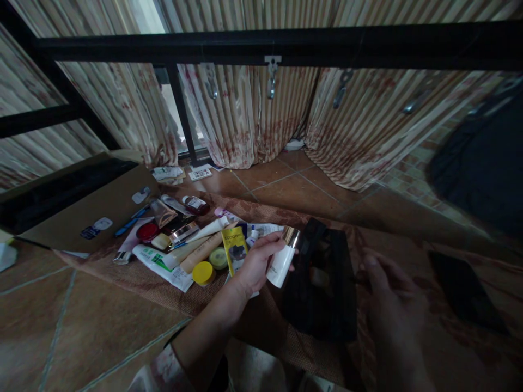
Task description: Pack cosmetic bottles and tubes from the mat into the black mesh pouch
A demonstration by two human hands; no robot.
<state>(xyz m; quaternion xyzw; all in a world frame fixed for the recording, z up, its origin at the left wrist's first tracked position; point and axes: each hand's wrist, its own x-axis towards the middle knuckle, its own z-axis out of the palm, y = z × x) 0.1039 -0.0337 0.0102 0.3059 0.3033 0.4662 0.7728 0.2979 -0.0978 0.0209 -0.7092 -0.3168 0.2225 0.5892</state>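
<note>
My left hand (261, 260) is closed around a white cosmetic bottle (278, 265) with a shiny gold cap, tilted to the right. Just right of it, a black pouch (345, 294) lies on the brown cloth, with a small pale item (319, 276) dimly visible in it. My right hand (388, 288), dark and slightly blurred, has its fingers curled together at the pouch's right edge, seemingly pinching it. Left of the bottle lie a yellow packet (233, 251), a yellow-lidded jar (203, 273) and a white tube with green print (157, 264).
Several more tubes, a dark red bottle (196, 204) and a red-lidded jar (147, 232) crowd the cloth (163, 291). A cardboard box (102, 215) stands at left. At right lies a flat dark object (466, 288). A black metal bar (245, 48) with hooks crosses before the curtains.
</note>
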